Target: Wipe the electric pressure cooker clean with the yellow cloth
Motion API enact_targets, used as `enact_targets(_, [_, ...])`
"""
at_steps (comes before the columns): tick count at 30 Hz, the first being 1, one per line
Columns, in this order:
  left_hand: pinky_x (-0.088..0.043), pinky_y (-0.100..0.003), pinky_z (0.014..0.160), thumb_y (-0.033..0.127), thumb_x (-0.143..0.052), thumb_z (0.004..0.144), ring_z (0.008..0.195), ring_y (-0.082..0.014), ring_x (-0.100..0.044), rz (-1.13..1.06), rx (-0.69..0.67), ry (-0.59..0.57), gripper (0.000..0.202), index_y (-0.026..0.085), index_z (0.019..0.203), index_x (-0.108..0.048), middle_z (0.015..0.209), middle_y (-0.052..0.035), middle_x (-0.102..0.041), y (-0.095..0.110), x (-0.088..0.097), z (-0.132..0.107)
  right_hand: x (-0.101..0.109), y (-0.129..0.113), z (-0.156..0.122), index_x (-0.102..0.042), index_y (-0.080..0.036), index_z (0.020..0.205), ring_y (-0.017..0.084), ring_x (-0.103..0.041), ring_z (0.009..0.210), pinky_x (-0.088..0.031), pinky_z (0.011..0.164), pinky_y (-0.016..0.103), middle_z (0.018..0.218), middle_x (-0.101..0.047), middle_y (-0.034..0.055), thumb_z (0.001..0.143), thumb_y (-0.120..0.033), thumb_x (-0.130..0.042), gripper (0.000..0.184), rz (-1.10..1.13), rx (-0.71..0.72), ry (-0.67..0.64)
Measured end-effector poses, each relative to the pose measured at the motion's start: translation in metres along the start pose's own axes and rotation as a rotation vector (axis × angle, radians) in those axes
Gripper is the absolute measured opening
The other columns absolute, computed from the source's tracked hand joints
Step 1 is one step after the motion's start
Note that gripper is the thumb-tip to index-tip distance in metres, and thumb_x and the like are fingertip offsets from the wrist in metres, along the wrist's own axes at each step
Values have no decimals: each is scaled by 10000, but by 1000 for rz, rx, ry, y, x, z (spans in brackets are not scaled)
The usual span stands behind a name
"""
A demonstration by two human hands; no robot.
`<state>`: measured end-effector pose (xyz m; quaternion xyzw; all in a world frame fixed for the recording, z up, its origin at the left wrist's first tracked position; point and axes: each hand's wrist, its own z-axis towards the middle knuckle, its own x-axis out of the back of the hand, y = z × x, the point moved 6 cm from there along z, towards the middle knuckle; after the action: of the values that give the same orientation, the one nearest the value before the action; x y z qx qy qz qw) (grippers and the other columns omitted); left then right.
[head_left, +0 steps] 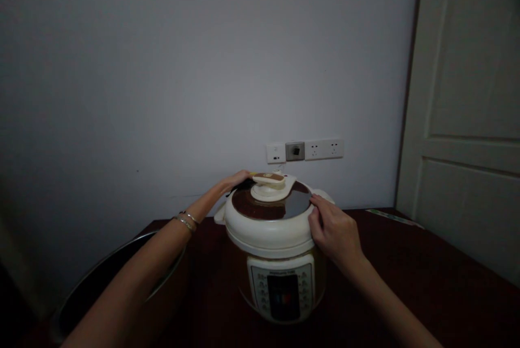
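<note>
Cooker lid (272, 206) touching left hand (234, 180), right hand (333, 230)

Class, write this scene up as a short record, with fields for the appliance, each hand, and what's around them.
Appliance: electric pressure cooker, cream body, lid on
Left hand: flat on the lid's far left, beside its valve handle
Left wrist: bracelets
Right hand: fingers curled over the lid's right rim
Beside cooker: dark pot, to the left, partly behind the left arm
Surface: dark wooden table
Behind: wall sockets; door at right
</note>
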<state>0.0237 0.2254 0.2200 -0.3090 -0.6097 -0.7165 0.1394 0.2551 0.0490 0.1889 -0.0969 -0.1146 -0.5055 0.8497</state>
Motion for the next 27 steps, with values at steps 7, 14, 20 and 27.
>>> enact_targets(7, [-381, -241, 556, 237, -506, 739, 595, -140, -513, 157, 47, 79, 162, 122, 684, -605, 616, -37, -607, 0, 9, -21, -1, 0, -1, -625, -123, 976, 231, -674, 873, -545, 757, 338, 981, -702, 133, 841, -189, -386, 282, -22, 0, 1])
enact_targets(14, [-408, -279, 652, 162, -467, 720, 741, -208, -572, 367, 98, 245, 191, 146, 544, -540, 580, -73, -582, 6, 20, -65, -2, 1, -2, -622, -94, 994, 245, -675, 854, -545, 729, 347, 993, -695, 151, 840, -197, -383, 303, -24, -9, -11])
enact_targets(20, [-424, -327, 715, 151, -508, 672, 777, -244, -588, 478, 78, 271, 179, 177, 495, -507, 587, -88, -600, 17, 16, -100, -4, 1, -3, -619, -105, 1013, 255, -674, 851, -549, 697, 363, 1017, -687, 154, 846, -209, -372, 315, -25, -15, -28])
enact_targets(27, [-417, -315, 708, 174, -505, 698, 734, -219, -556, 310, 32, 276, 162, 187, 536, -502, 597, -62, -587, 18, 10, -104, -4, 1, -4, -615, -118, 1024, 250, -673, 864, -553, 718, 358, 1020, -686, 152, 853, -213, -366, 317, -38, -10, -33])
